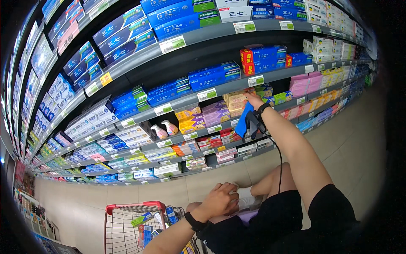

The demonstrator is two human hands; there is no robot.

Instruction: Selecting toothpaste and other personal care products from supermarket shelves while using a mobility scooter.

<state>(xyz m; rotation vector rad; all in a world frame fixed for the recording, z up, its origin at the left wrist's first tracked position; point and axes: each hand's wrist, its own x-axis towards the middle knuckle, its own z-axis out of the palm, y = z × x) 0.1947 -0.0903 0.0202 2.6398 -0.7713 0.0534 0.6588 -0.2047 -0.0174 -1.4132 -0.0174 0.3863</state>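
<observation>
My right hand reaches into a middle shelf, its fingers at a stack of cream-coloured small boxes. A blue cloth hangs just below that palm; whether the fingers grip it or a box is hidden. Beside it dangles a black device with a cable running down my forearm. Lower down, my left hand rests near my bent knee, fingers slightly curled and apart, with nothing seen in it. Purple boxes stand left of the cream stack, and green boxes stand to its right.
A wire shopping cart with a red handle holds several boxes at my left. Long grey shelves of toothpaste boxes curve across the view. Two pump bottles stand left of yellow boxes. Tiled floor lies below.
</observation>
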